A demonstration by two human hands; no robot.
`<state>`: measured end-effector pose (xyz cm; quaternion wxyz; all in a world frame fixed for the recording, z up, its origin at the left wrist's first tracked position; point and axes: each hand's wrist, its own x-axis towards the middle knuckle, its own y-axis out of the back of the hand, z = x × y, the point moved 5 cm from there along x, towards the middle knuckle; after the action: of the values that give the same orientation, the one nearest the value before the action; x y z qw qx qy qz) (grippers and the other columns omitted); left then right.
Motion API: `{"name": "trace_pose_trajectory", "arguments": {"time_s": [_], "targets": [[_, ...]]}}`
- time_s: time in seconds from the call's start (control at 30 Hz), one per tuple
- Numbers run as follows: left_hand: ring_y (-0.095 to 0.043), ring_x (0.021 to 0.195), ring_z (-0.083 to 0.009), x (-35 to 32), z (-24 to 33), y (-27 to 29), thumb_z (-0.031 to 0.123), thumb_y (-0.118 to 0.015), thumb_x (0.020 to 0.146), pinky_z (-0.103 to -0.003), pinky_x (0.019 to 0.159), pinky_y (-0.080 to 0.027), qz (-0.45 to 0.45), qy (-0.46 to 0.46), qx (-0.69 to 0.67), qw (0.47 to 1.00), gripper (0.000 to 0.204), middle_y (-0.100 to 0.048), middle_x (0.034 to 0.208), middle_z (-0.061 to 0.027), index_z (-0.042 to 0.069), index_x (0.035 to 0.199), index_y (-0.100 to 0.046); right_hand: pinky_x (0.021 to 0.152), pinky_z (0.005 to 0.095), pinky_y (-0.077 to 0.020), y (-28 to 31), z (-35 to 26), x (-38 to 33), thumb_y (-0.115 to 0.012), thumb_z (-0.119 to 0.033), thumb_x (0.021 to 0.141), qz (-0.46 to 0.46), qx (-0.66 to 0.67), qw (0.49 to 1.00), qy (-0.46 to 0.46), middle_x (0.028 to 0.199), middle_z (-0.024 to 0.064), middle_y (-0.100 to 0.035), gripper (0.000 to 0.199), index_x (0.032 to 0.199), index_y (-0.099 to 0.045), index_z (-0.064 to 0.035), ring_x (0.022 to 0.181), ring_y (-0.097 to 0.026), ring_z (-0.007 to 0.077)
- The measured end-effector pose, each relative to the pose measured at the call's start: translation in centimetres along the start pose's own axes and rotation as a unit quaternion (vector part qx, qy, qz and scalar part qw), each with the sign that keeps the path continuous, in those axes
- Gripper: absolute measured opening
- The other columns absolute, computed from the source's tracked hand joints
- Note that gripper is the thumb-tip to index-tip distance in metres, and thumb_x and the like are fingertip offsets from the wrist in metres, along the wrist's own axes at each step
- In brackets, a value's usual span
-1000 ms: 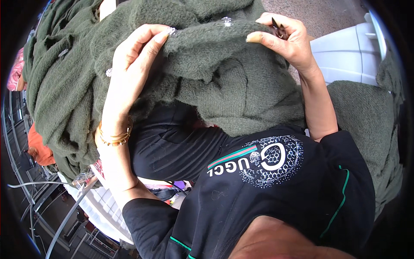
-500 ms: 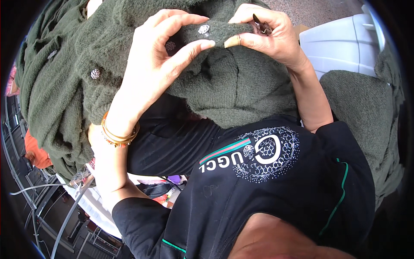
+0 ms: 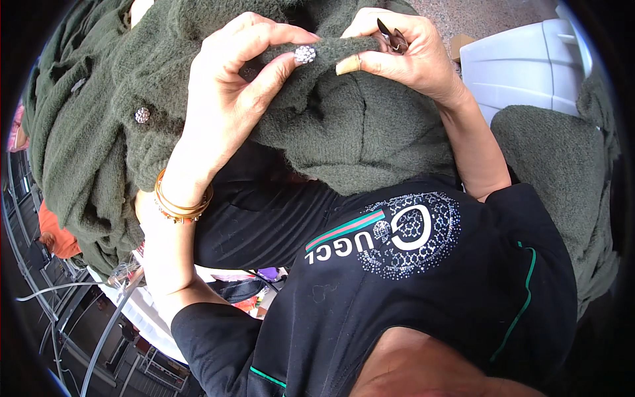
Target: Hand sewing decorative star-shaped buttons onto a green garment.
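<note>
Nearest, at the bottom, is the wearer's black short-sleeved shirt (image 3: 423, 311), with a glittery print and green piping. Beyond it, across the dark-trousered lap, lies a bulky, fuzzy dark green knit (image 3: 344, 132), heaped far and to the left. Farther off, both bare hands raise a folded edge of it.

The left hand (image 3: 228, 92), with gold-coloured bangles (image 3: 178, 205) at its wrist, pinches that edge between thumb and forefinger, the thumb tip against a sparkling round button (image 3: 305, 54). Just to its right, the right hand (image 3: 413, 63) pinches the same edge with thumb and forefinger; a small dark pointed tool (image 3: 395, 41), perhaps thread snips, is tucked in its curled fingers.

As for progress, a second button (image 3: 142, 115) sits on the knit left of the left hand, and what looks like a third (image 3: 78, 85) lies farther left. These appear to be in place. The pinched one seems to be the one being dealt with; whether it is finished cannot be told, nor how much remains, as folds hide much of the knit.

Beyond the right arm stands a pale plastic bin (image 3: 522, 66) on a speckled floor (image 3: 489, 16).
</note>
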<state>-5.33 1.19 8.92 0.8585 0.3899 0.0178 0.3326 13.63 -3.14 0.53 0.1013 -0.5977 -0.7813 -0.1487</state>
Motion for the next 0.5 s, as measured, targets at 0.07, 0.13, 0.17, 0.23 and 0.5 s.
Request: {"name": "trace_pose_trajectory", "arguments": {"time_s": [0.07, 0.13, 0.17, 0.23, 0.5], "targets": [[-0.062, 0.094, -0.0125, 0.0, 0.6, 0.1, -0.002, -0.070, 0.085, -0.024, 0.087, -0.047, -0.003, -0.012, 0.001, 1.000, 0.023, -0.067, 0.099, -0.0040, 0.002, 0.107, -0.068, 0.067, 0.0207, -0.0447, -0.2, 0.5, 1.3, -0.070, -0.001, 0.084, -0.020, 0.077, 0.988, 0.135, 0.091, 0.0038, -0.067, 0.019, 0.102, -0.065, 0.0046, 0.077, -0.057, 0.0053], [-0.062, 0.098, -0.0138, -0.6, -0.1, 0.2, -0.002, -0.071, 0.083, -0.026, 0.090, -0.047, -0.020, 0.093, -0.005, 0.995, 0.030, -0.067, 0.104, -0.0043, 0.004, 0.112, -0.067, 0.074, 0.0244, -0.0516, -0.1, -0.8, 1.4, -0.070, 0.004, 0.082, 0.003, 0.144, 0.986, 0.081, 0.090, 0.0070, -0.069, 0.017, 0.098, -0.065, 0.0063, 0.081, -0.064, 0.0105], [-0.062, 0.098, -0.0138, -0.8, -0.3, 0.4, -0.002, -0.071, 0.083, -0.026, 0.090, -0.047, -0.017, 0.096, -0.003, 0.995, 0.030, -0.067, 0.104, -0.0043, 0.004, 0.112, -0.067, 0.073, 0.0237, -0.0509, 0.3, -1.5, 0.5, -0.070, 0.003, 0.083, 0.049, 0.126, 0.985, -0.106, 0.089, 0.0066, -0.069, 0.017, 0.099, -0.066, 0.0059, 0.079, -0.063, 0.0099], [-0.060, 0.103, -0.0142, -1.0, 0.1, 1.2, -0.001, -0.073, 0.081, -0.027, 0.094, -0.045, -0.006, 0.049, 0.070, 0.996, 0.039, -0.066, 0.108, -0.0038, 0.006, 0.118, -0.065, 0.068, 0.0208, -0.0470, 0.6, -1.3, 0.4, -0.071, -0.002, 0.082, 0.117, 0.118, 0.980, -0.112, 0.086, 0.0039, -0.069, 0.013, 0.094, -0.068, 0.0027, 0.074, -0.061, 0.0072], [-0.058, 0.110, -0.0121, -2.3, -0.6, 3.7, 0.000, -0.069, 0.085, -0.028, 0.100, -0.042, 0.009, 0.095, 0.058, 0.994, 0.039, -0.065, 0.116, -0.0034, 0.004, 0.124, -0.062, 0.060, 0.0226, -0.0376, 1.8, 1.6, 1.4, -0.072, -0.008, 0.080, 0.119, 0.179, 0.973, 0.082, 0.072, -0.0013, -0.059, 0.010, 0.086, -0.068, -0.0014, 0.065, -0.052, 0.0073]]}}
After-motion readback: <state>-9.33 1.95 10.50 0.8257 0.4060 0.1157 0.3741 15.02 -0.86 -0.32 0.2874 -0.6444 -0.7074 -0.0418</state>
